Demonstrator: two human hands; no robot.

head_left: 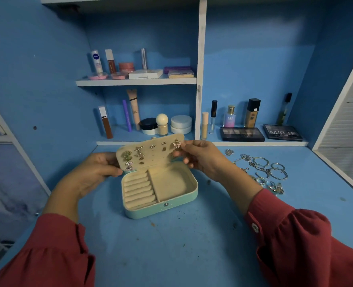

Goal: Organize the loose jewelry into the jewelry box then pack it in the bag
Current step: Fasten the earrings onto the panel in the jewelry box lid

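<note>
The jewelry box (pixel 160 190) lies open on the blue desk (pixel 171 245); its earring flap (pixel 150 154) is pinched at both ends by the left hand (pixel 98 169) and right hand (pixel 200 157). The flap is judged light and flexible, best held by its edges. Loose jewelry (pixel 262 170) waits just to the right.

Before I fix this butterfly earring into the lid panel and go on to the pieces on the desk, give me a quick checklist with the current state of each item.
1. Mint-green jewelry box open on the blue desk: ok.
2. Cream earring panel steadied: ok, left hand holds its left edge.
3. Silver butterfly earring at the panel's top right corner, right hand pinching it: ok.
4. Earring post seated in a hole: cannot tell.
5. Ring rolls and open compartment free for more: ok.
6. Loose silver bangles and chains packed: not ok, they lie on the desk to the right.
</note>
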